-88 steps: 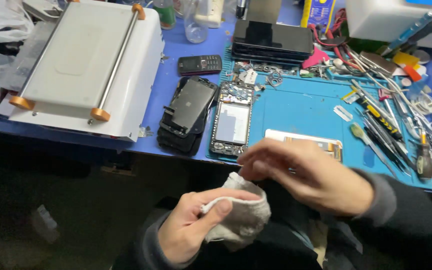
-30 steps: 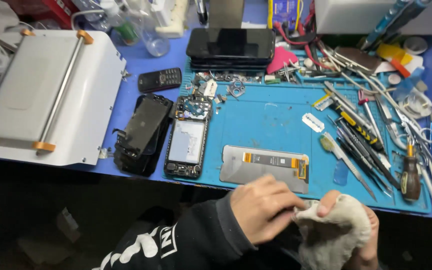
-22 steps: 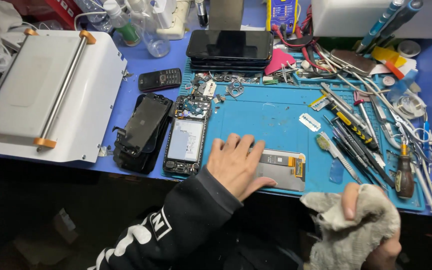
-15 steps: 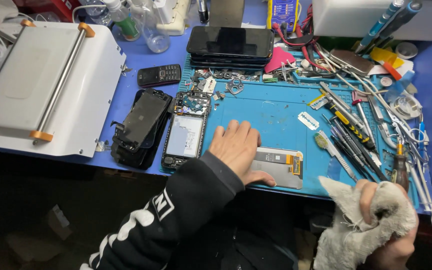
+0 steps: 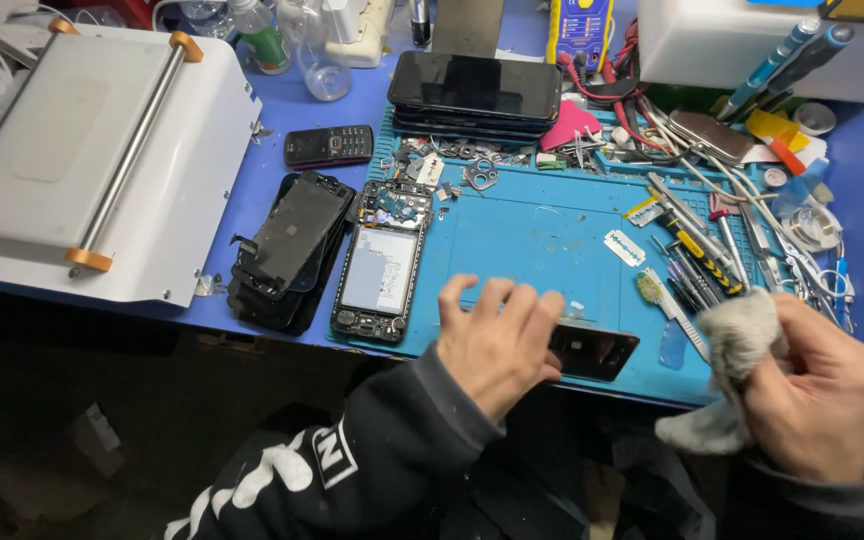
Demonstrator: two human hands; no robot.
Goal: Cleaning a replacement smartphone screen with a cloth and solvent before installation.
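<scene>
Head view: dark phone screen panel [image 5: 594, 350] at near edge of blue mat [image 5: 542, 240], pinned under left hand [image 5: 497, 345], fingers spread flat. Right hand [image 5: 817, 385] off tabletop edge, bunched around grey cloth [image 5: 732, 370]. Bare mat stretch just beyond panel; opened phone [image 5: 382, 270] left, razor blade [image 5: 624, 248] and crowded tools [image 5: 712, 250] right.

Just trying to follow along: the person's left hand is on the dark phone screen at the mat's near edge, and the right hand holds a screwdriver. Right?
Not quite. The head view shows the right hand holding a grey cloth, not a screwdriver. The rest stands: the left hand is on the dark phone screen at the near edge of the blue mat.
</scene>
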